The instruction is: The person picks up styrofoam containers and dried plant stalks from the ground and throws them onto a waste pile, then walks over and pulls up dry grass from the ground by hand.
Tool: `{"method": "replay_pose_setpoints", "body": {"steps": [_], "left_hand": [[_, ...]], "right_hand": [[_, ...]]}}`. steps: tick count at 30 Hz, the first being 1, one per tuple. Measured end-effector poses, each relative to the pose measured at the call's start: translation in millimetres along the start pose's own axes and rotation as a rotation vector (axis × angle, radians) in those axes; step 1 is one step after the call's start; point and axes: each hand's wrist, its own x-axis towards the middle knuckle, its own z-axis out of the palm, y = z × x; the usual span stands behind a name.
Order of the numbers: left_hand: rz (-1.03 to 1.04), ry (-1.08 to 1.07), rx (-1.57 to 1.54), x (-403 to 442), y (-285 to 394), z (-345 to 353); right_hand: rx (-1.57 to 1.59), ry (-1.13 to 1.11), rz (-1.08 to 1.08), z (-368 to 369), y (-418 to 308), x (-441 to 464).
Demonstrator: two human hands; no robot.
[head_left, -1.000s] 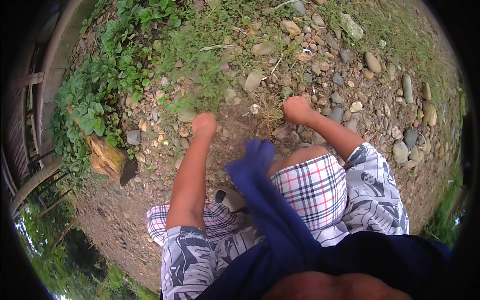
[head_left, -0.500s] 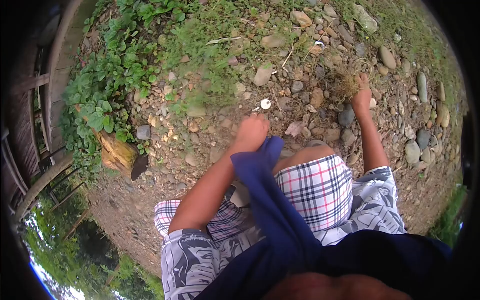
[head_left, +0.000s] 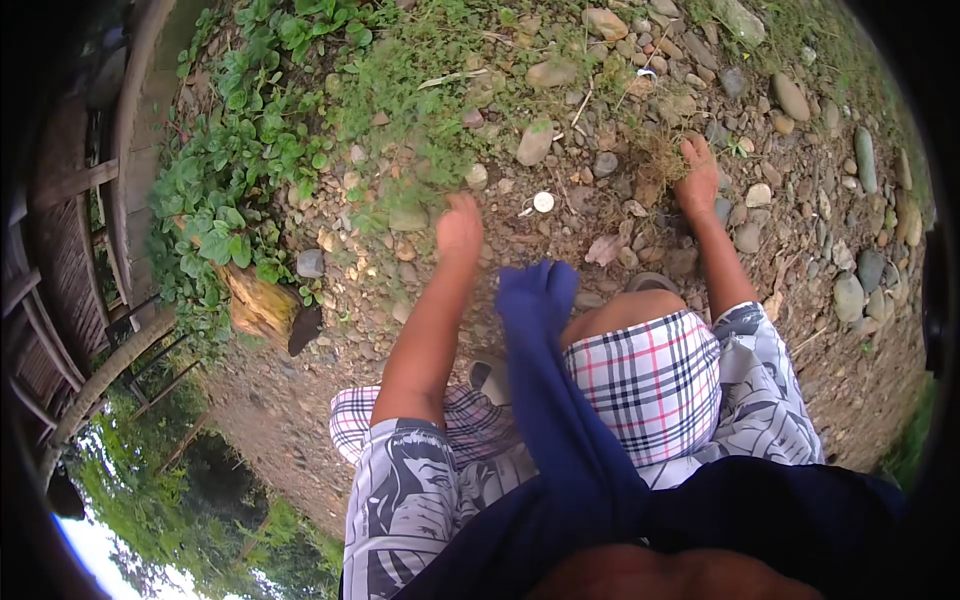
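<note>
My left hand (head_left: 459,232) is low over the stony ground at the edge of the green weeds (head_left: 410,150), its fingers curled together. What they hold, if anything, I cannot make out. To its right lies a small round white disc (head_left: 543,201) with a thin pale piece beside it. My right hand (head_left: 698,185) is closed on a clump of dry, brownish weeds (head_left: 655,160), which spreads out to the left of the fingers. A dry leaf (head_left: 604,248) rests on the soil between the hands.
Leafy plants (head_left: 235,170) grow at the left around a cut piece of wood (head_left: 262,305). Many stones cover the ground, including a long grey one (head_left: 865,160) at the right. A dark blue cloth (head_left: 545,370) hangs before my knees. A wooden structure (head_left: 75,190) stands far left.
My left hand has moved left and slightly up, away from the white disc to the weeds' edge. My right hand, with the dry weeds, has shifted a little left. The view has shifted slightly.
</note>
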Motion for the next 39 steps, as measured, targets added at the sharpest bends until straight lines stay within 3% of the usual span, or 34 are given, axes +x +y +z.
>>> {"method": "replay_pose_setpoints", "body": {"steps": [5,8,11,17,20,23,28,31,33,36,39], "left_hand": [[-0.138,-0.053,-0.037,17.1,1.1,-3.6],[-0.158,-0.272,-0.113,30.8,-14.7,-2.7],[0.057,-0.324,-0.036,26.2,-31.2,1.4],[-0.043,-0.348,-0.26,19.2,-29.0,-2.0],[0.106,-0.334,-0.204,-6.0,-17.6,-35.9],[0.292,-0.282,-0.258,-28.4,6.6,-20.1],[0.075,0.188,-0.182,8.4,-8.8,-52.0],[-0.048,0.269,0.022,30.9,-45.1,-27.4],[-0.106,0.322,0.143,35.9,-59.9,-11.3],[-0.198,-0.016,-0.062,41.9,-65.5,-2.5],[-0.21,-0.19,-0.151,42.5,-64.5,-2.5]], "right_hand": [[-0.015,0.016,-0.02,5.7,4.2,0.5],[-0.012,0.009,-0.006,4.0,0.9,1.2],[-0.021,0.03,-0.003,6.0,2.1,0.2],[-0.019,0.04,-0.009,6.7,5.8,-2.8],[-0.034,0.047,-0.014,7.4,3.2,-1.6],[-0.036,0.077,-0.027,11.8,5.8,-2.7],[-0.028,0.038,-0.026,8.3,4.9,-1.9],[-0.044,-0.05,0.019,3.4,0.7,0.4],[-0.047,0.014,-0.032,4.0,2.0,-0.8],[-0.05,0.025,-0.045,6.9,5.9,-2.2],[-0.055,0.05,-0.05,6.7,4.2,-3.7]]}}
